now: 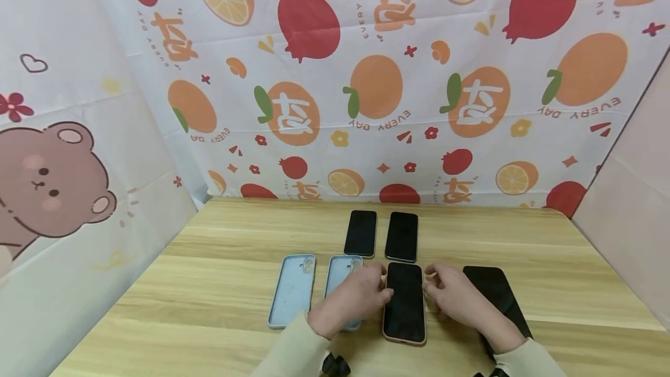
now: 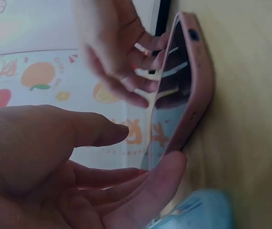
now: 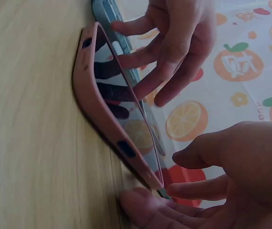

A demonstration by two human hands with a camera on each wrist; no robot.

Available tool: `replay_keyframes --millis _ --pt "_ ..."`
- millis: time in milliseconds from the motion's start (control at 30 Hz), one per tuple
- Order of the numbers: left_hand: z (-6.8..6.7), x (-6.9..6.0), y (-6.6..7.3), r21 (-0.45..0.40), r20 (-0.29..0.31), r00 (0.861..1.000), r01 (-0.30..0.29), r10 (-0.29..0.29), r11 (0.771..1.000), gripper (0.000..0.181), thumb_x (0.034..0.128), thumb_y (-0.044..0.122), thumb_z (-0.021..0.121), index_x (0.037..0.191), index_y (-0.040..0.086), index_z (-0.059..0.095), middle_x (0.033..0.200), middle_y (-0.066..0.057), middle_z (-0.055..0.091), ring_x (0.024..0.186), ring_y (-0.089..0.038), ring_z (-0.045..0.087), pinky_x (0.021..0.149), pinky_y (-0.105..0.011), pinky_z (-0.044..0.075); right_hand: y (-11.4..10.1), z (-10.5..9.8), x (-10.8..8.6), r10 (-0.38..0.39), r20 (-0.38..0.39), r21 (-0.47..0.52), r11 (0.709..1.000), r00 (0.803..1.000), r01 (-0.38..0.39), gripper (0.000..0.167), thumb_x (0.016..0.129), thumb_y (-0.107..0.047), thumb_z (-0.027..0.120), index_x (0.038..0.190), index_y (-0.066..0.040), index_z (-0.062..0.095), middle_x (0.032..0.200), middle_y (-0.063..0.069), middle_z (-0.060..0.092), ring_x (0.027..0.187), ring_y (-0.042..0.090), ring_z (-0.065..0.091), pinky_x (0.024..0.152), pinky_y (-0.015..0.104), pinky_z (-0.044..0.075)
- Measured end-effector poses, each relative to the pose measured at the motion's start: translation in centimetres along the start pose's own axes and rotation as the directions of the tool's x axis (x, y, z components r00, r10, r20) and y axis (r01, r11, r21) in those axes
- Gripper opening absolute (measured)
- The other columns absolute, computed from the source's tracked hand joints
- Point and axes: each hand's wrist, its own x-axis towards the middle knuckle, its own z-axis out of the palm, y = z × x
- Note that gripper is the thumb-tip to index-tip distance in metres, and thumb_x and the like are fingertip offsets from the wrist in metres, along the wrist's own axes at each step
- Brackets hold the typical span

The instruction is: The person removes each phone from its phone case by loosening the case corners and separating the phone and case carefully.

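Observation:
A phone in a pink case (image 1: pixel 405 302) lies screen up on the table between my hands. My left hand (image 1: pixel 360 292) is at its left side, the fingers loosely bent and the thumb tip over the screen's edge. On the other side my right hand (image 1: pixel 454 294) has its fingertips beside the phone's right edge; contact there is hard to tell. In both wrist views the thumbs stand apart from the fingers and neither hand grips the phone. A light blue phone case (image 1: pixel 335 271) lies partly hidden under my left forearm and hand.
Another light blue case (image 1: pixel 291 292) lies further left. Two dark phones, one left (image 1: pixel 361 234) and one right (image 1: pixel 402 237), lie behind the pink-cased one. A larger black flat slab (image 1: pixel 492 287) is partly covered by my right forearm. A fruit-print cloth (image 1: pixel 335 86) hangs behind the table (image 1: pixel 209 284).

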Motion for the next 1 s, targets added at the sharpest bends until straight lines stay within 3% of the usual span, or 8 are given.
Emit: replay_keyframes --millis 100,267,467,633,733,800,1000 --pt "0.4 0.0 0.0 -0.024 0.014 1.000 0.003 -0.003 1.000 0.028 0.0969 0.016 0.063 0.117 -0.002 0.058 0.070 0.000 0.056 0.050 -0.011 0.053 0.045 -0.024 0.044 -0.2 0.1 -0.1 0.010 0.047 0.114 0.993 0.999 -0.015 0.038 0.097 -0.009 0.058 0.128 0.011 0.049 0.079 0.009 0.062 0.056 0.021 0.061 0.048 0.032 0.054" --pt "0.4 0.4 0.1 -0.044 0.020 1.000 0.017 -0.016 0.999 0.040 0.0965 0.018 0.064 0.128 -0.004 0.054 0.080 -0.002 0.061 0.058 -0.013 0.055 0.049 -0.025 0.044 -0.7 -0.2 -0.4 0.048 0.069 0.189 0.980 0.996 -0.060 0.047 0.099 -0.012 0.057 0.135 0.014 0.043 0.091 0.013 0.065 0.061 0.022 0.065 0.054 0.035 0.058" --pt "0.2 0.5 -0.2 -0.213 0.075 0.995 0.087 -0.072 0.973 0.050 0.0948 0.016 0.067 0.137 -0.003 0.046 0.095 -0.006 0.063 0.068 -0.016 0.059 0.057 -0.028 0.048 -1.0 -0.1 -0.4 0.093 0.061 0.194 0.975 0.994 -0.103 0.048 0.099 -0.013 0.058 0.136 0.013 0.044 0.104 0.016 0.066 0.067 0.021 0.066 0.059 0.035 0.059" --pt "0.4 0.3 -0.7 -0.349 0.086 0.992 0.116 -0.092 0.930 0.065 0.0877 0.011 0.075 0.141 -0.004 0.041 0.093 -0.006 0.061 0.069 -0.018 0.063 0.062 -0.030 0.052 -1.3 -0.1 -0.4 0.085 0.070 0.196 0.976 0.994 -0.097 0.047 0.099 -0.012 0.058 0.136 0.013 0.044 0.109 0.019 0.065 0.069 0.022 0.067 0.060 0.036 0.059" --pt "0.6 0.2 -0.8 -0.457 0.087 0.992 0.118 -0.087 0.882 0.074 0.0849 0.007 0.077 0.146 -0.004 0.036 0.096 -0.007 0.064 0.077 -0.018 0.066 0.069 -0.034 0.057 -1.5 -0.1 -0.5 0.073 0.078 0.199 0.976 0.994 -0.088 0.046 0.098 -0.012 0.057 0.135 0.013 0.044 0.112 0.022 0.065 0.070 0.022 0.068 0.060 0.036 0.059" --pt "0.7 0.3 -0.7 -0.512 0.095 0.993 0.104 -0.064 0.853 0.071 0.0853 0.006 0.076 0.145 -0.003 0.039 0.098 -0.008 0.066 0.082 -0.019 0.068 0.072 -0.036 0.060 -1.5 -0.1 -0.5 0.061 0.091 0.210 0.975 0.994 -0.079 0.046 0.099 -0.012 0.056 0.135 0.014 0.044 0.113 0.023 0.065 0.072 0.022 0.069 0.061 0.037 0.059" --pt "1.4 0.3 -0.5 -0.584 0.145 0.989 0.099 -0.016 0.805 0.044 0.0934 0.006 0.067 0.134 0.003 0.050 0.098 -0.013 0.067 0.084 -0.028 0.071 0.065 -0.039 0.060 -1.6 0.0 -0.7 0.033 0.124 0.244 0.968 0.992 -0.063 0.044 0.099 -0.012 0.055 0.135 0.013 0.045 0.113 0.023 0.065 0.074 0.024 0.070 0.063 0.038 0.060"
